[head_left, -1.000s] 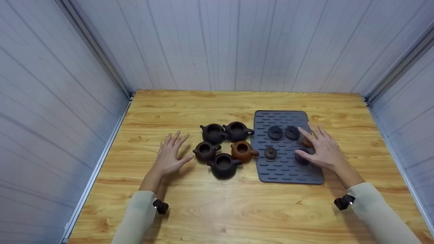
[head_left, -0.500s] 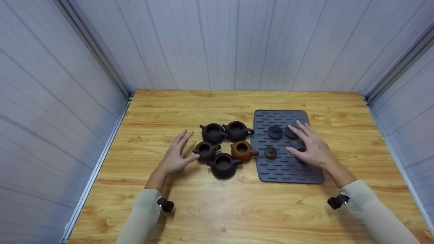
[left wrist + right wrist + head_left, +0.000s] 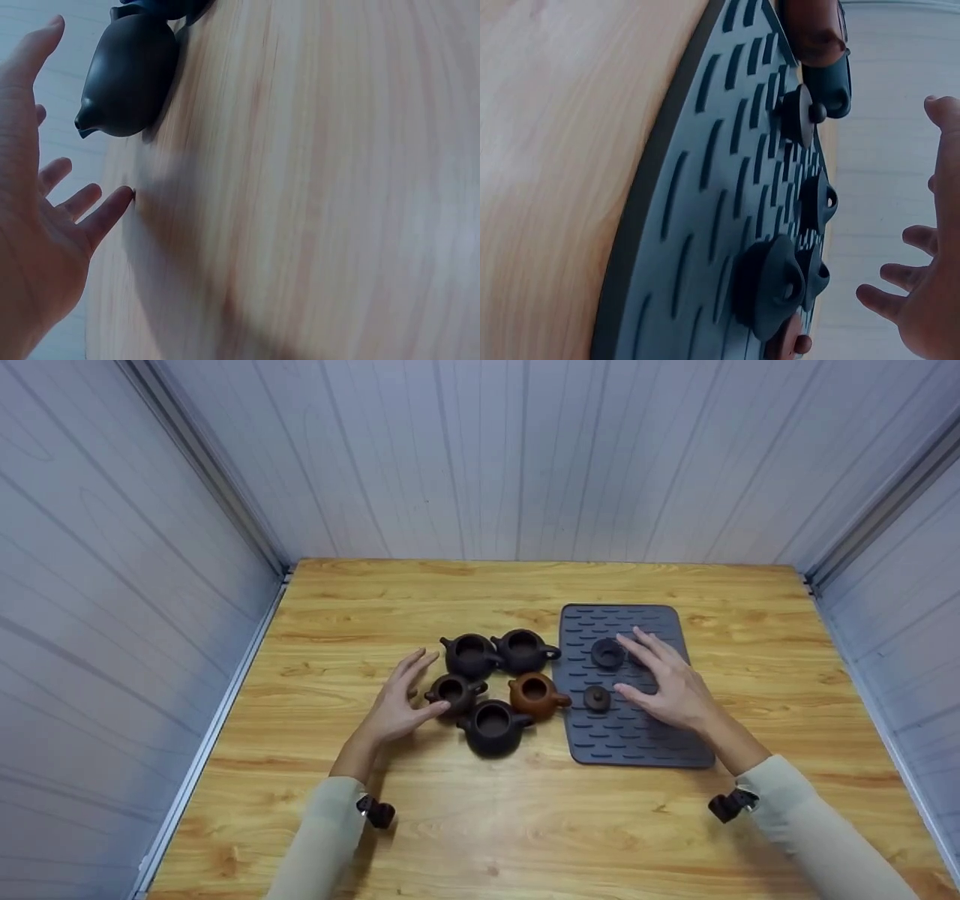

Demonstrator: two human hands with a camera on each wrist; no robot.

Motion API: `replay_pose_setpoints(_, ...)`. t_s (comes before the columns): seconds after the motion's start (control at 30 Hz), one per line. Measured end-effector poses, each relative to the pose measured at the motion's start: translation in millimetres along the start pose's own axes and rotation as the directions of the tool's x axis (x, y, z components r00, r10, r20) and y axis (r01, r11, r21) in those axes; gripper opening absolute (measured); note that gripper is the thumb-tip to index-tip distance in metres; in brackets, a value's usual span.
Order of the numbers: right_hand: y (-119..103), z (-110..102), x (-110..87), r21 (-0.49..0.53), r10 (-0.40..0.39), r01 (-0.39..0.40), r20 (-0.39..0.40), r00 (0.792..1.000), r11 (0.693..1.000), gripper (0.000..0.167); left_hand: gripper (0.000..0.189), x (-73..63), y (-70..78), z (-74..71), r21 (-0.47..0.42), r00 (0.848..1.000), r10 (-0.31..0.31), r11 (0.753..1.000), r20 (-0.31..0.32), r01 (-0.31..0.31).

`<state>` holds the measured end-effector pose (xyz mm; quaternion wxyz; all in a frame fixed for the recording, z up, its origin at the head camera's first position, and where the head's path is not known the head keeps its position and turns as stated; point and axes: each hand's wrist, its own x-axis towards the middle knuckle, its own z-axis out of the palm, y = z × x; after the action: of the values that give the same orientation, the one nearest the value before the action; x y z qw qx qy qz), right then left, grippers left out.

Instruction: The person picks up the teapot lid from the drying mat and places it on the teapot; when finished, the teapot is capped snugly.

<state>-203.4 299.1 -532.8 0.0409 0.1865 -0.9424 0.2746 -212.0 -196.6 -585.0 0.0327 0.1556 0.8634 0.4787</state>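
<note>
Standing upright in a close ring on the wooden table [image 3: 487, 832], mouths uncovered: far-left black teapot [image 3: 471, 673], far-right black teapot [image 3: 525, 666], small brown teapot [image 3: 463, 707], orange-brown teapot [image 3: 536, 708] and near black teapot [image 3: 493, 744]. Spouts toward the left, handles toward the right, the orange-brown one reaching with its handle to the edge of the grey mat [image 3: 630, 746]. Too dark inside to make out any contents. Lying knob-up on the mat, apart from the pots: brown lid [image 3: 597, 699] with round knob, left-hand black lid [image 3: 607, 654], middle black lid [image 3: 815, 276], near black lid [image 3: 765, 289] and reddish lid [image 3: 784, 341]. Left hand [image 3: 394, 709] just beside the small brown teapot, thumb partly over its edge in the head view, fingers and thumb well apart; cannot tell whether touching. Right hand [image 3: 671, 690] above the mat, fingers and thumb also spread wide, clear of the lids in the right wrist view; thumb near the brown lid in the head view.
</note>
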Motion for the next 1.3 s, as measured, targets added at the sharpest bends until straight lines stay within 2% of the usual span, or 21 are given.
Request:
replay_pose_setpoints(0.2,-4,8,0.2,0.034,-0.032,0.031,0.01,0.999,0.999,0.08,0.087,1.2,0.6,0.3,-0.053,0.999,-0.03,0.998,0.021,0.031)
replay_pose_setpoints(0.43,-7,23,-1.0,0.16,-0.019,0.016,0.018,1.0,0.987,0.076,0.085,3.5,-0.7,1.7,-0.137,0.999,-0.035,0.99,0.026,0.038)
replay_pose_setpoints(0.63,-6,36,-3.8,0.272,-0.004,-0.003,0.024,1.0,0.962,0.069,0.082,6.6,-3.6,1.6,-0.261,0.997,-0.049,0.963,0.057,0.063)
replay_pose_setpoints(0.9,-2,52,-8.1,0.391,0.019,-0.031,0.033,0.999,0.92,0.059,0.078,10.0,-10.0,5.0,-0.325,0.997,-0.067,0.942,0.047,0.078)
replay_pose_setpoints(1.13,1,60,-9.6,0.44,0.076,-0.089,0.048,0.996,0.894,0.047,0.07,11.2,-15.6,7.4,-0.41,0.994,-0.102,0.906,0.023,0.103)
replay_pose_setpoints(1.3,2,62,-9.0,0.453,0.081,-0.1,0.062,0.995,0.886,0.041,0.071,9.7,-15.3,6.0,-0.424,0.995,-0.097,0.9,0.027,0.1)
